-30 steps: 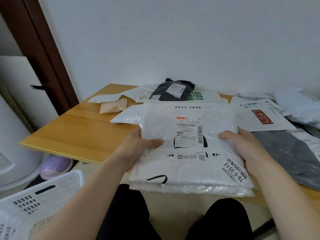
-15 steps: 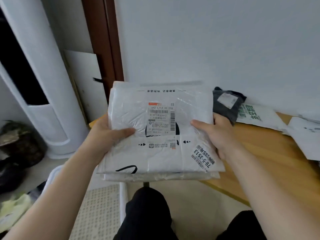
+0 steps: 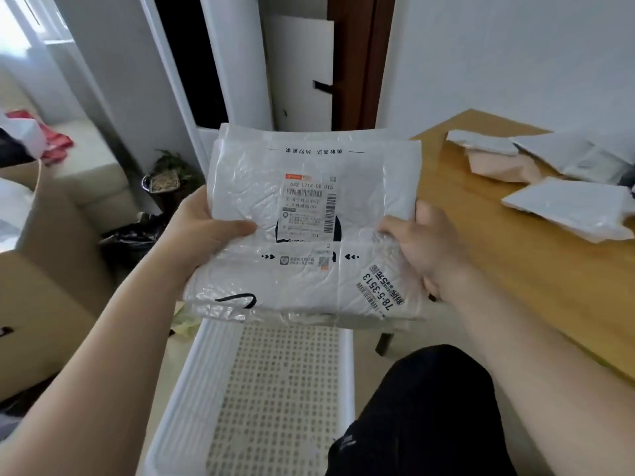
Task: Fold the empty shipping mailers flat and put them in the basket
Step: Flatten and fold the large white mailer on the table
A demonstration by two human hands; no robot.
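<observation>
The folded mailer (image 3: 309, 214) hung flat over the basket (image 3: 182, 389), off the desk (image 3: 498, 269); the left hand (image 3: 206, 231) pinched its left edge and the right hand (image 3: 422, 249) its right — each grip closed on it; lowering it level, folds pressed together, looked the way to keep it flat.

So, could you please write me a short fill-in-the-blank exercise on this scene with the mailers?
1. The left hand and right hand hold a folded mailer made of ____ plastic.
2. The basket sits directly ____ the held mailer.
3. Other mailers lie on the ____ table.
Missing words: white; below; wooden.
</observation>
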